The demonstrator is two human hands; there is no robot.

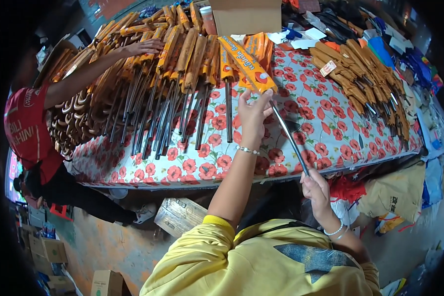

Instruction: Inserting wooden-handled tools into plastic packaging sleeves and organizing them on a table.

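Note:
In front of me is what looks like a folded umbrella (pixel 244 64), its canopy in an orange printed wrap and its metal shaft slanting down to the right. The fingers of my left hand (pixel 254 111) are closed round the lower end of the wrap. My right hand (pixel 314 190) is closed round the bottom end of the shaft, low over the table's near edge. Just left of the wrap, a big pile of similar wrapped umbrellas (pixel 185 56) lies with bare shafts pointing toward me. Flat orange sleeves (pixel 259 45) lie behind the held one.
A flower-patterned cloth (pixel 222 163) covers the table. More umbrellas, in brownish wraps (pixel 352 74), lie at right. A cardboard box (pixel 246 17) and a tube-shaped container (pixel 208 20) stand behind. At left, a person in red (pixel 27 123) reaches over the pile. A wooden stool (pixel 180 217) stands below.

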